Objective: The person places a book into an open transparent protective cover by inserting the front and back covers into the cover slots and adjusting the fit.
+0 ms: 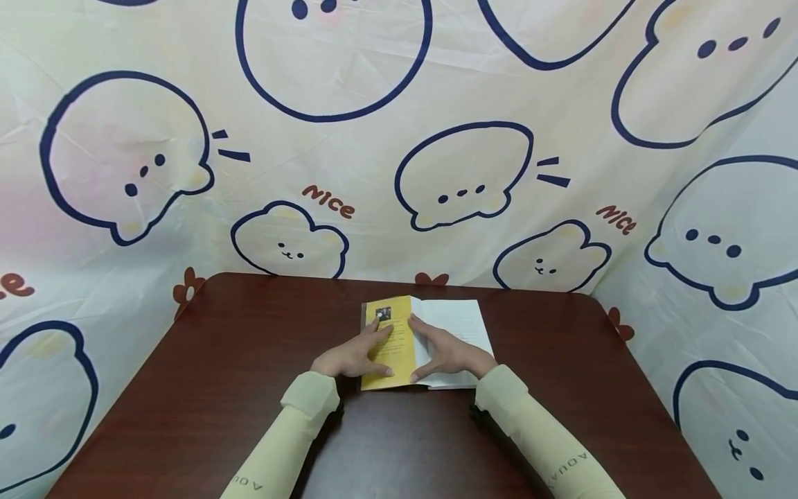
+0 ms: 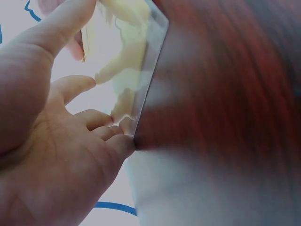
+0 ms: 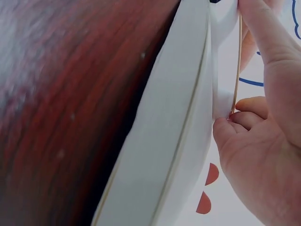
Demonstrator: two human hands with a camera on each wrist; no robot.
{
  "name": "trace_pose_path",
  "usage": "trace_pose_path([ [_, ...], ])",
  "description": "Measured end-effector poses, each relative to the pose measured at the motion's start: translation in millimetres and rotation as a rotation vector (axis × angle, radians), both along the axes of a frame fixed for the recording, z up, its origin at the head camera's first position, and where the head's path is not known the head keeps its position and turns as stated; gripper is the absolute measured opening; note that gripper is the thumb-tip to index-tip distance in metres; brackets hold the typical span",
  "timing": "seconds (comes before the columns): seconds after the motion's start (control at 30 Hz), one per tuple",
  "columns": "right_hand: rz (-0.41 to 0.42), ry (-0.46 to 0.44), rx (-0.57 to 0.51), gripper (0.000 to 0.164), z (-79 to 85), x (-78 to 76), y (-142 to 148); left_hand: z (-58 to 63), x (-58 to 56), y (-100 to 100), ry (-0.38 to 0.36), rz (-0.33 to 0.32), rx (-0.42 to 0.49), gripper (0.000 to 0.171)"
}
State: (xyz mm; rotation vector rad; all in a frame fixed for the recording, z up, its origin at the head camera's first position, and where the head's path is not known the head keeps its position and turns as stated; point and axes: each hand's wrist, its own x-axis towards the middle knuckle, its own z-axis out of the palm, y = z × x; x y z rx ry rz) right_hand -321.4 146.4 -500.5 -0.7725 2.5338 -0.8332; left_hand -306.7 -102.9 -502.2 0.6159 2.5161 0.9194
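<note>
A book lies open on the table, with white printed pages (image 1: 458, 315) on the right and a yellow cover flap (image 1: 402, 346) on the left. The flap carries small text and a dark picture near its top. My left hand (image 1: 355, 353) rests on the yellow flap, fingers spread. A clear plastic edge (image 2: 153, 52) shows along the flap's outer side in the left wrist view. My right hand (image 1: 451, 351) touches the flap's inner edge with its fingertips and thumb, over the white page. In the right wrist view the thick page block (image 3: 164, 127) stands beside that hand.
The dark reddish-brown wooden table (image 1: 411, 443) extends around the book on every side. Behind and beside it hangs a pale cloth (image 1: 368, 159) printed with blue-outlined cartoon animals, reaching down to the table's far edge.
</note>
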Motion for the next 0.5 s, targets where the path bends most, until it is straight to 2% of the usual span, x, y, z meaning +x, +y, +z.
trace_pose_path([
  [0.5, 0.026, 0.025, 0.025, 0.121, -1.2, -0.5, -9.5, 3.6, 3.3, 0.9, 0.015, -0.005, -0.02, 0.092],
])
